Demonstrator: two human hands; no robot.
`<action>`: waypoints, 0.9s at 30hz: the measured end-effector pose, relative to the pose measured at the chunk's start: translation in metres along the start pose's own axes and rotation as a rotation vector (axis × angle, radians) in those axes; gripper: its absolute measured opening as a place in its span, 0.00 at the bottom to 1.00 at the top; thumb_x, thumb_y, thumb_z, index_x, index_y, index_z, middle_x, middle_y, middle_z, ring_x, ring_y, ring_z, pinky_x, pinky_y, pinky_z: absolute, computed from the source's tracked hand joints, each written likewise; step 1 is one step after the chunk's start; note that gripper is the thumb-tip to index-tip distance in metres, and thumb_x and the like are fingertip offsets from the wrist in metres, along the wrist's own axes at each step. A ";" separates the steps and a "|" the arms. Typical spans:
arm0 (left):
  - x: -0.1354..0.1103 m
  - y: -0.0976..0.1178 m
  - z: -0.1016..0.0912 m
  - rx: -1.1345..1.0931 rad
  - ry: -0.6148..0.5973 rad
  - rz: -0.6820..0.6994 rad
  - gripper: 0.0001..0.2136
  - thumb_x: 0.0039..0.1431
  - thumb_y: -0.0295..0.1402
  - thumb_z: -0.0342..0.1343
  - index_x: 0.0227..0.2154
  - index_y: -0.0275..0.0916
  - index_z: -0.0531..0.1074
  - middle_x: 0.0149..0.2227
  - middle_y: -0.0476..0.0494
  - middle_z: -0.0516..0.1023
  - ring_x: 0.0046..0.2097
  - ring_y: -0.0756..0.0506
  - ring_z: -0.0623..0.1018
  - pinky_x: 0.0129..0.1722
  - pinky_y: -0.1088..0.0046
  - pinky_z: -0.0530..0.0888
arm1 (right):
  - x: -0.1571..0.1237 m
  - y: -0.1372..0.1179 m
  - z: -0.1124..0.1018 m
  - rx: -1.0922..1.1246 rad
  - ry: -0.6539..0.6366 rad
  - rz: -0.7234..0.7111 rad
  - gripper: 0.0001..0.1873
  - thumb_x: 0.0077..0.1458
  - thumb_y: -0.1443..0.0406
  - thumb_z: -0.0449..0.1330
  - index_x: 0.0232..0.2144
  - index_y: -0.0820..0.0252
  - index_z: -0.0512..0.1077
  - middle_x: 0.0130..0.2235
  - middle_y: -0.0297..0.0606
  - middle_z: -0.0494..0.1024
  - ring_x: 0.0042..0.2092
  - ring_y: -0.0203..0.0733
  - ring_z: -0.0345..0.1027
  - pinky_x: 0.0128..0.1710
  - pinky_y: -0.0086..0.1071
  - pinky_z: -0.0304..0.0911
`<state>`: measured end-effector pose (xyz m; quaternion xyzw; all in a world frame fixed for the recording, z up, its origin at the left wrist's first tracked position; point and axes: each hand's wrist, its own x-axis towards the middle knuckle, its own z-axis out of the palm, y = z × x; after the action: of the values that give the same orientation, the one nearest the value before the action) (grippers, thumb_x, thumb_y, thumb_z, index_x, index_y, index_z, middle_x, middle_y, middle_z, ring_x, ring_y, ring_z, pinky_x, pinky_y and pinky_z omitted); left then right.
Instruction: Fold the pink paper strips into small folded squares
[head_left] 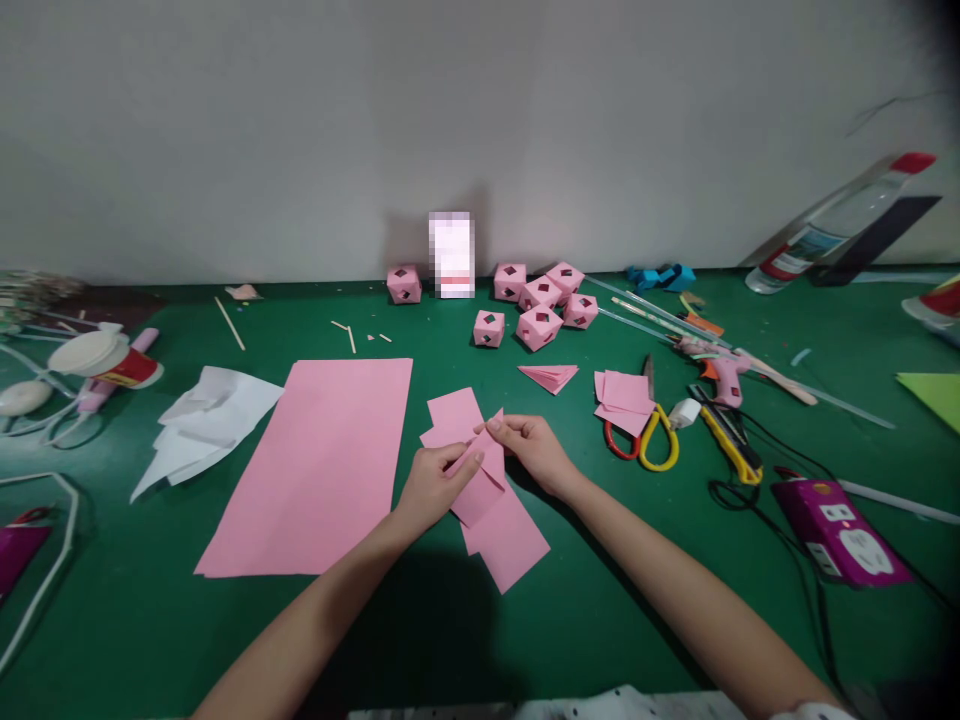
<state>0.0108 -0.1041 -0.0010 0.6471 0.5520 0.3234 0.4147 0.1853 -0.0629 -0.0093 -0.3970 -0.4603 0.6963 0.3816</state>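
Note:
A small piece of folded pink paper [491, 455] is pinched between my two hands. My left hand [436, 485] grips its left side, thumb on top. At its upper right corner, my right hand [534, 452] closes thumb and fingers on the edge. Beneath them several pink paper squares [514, 545] lie spread on the table. Just beyond my right hand rests a small stack of folded pink triangles [551, 377]. More pink squares [625, 395] lie to the right, partly over the scissors [658, 440]. A large pink sheet [322, 460] is left of my left hand.
Several pink paper cubes [540, 325] with cut-out holes stand near the wall, beside a blurred upright screen [451, 255]. To the right are a glue gun [724, 375], a yellow utility knife [731, 445], a purple power strip [844, 530] and a leaning bottle [832, 230]. Crumpled white paper [206, 425] lies left.

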 end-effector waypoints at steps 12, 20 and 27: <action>0.001 0.000 -0.001 -0.046 -0.028 -0.011 0.20 0.61 0.43 0.50 0.17 0.36 0.59 0.20 0.53 0.55 0.24 0.53 0.58 0.23 0.76 0.55 | 0.000 -0.002 0.002 -0.017 0.035 -0.011 0.22 0.50 0.50 0.63 0.37 0.62 0.80 0.28 0.36 0.78 0.31 0.37 0.68 0.34 0.31 0.60; 0.000 0.000 -0.001 -0.044 0.002 0.001 0.21 0.61 0.43 0.50 0.17 0.37 0.58 0.19 0.53 0.54 0.24 0.53 0.58 0.23 0.76 0.55 | 0.002 0.001 0.000 -0.019 0.021 -0.012 0.21 0.51 0.50 0.63 0.36 0.62 0.79 0.28 0.35 0.76 0.30 0.36 0.66 0.34 0.30 0.62; 0.003 -0.001 -0.006 -0.089 0.096 -0.021 0.19 0.61 0.43 0.50 0.18 0.37 0.59 0.20 0.53 0.56 0.25 0.52 0.60 0.25 0.76 0.57 | 0.004 -0.003 -0.002 0.030 -0.022 -0.043 0.15 0.48 0.54 0.66 0.27 0.61 0.74 0.24 0.30 0.71 0.26 0.33 0.64 0.31 0.29 0.63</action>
<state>0.0056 -0.0998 0.0010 0.6059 0.5632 0.3739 0.4194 0.1861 -0.0582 -0.0079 -0.3735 -0.4623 0.6991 0.3976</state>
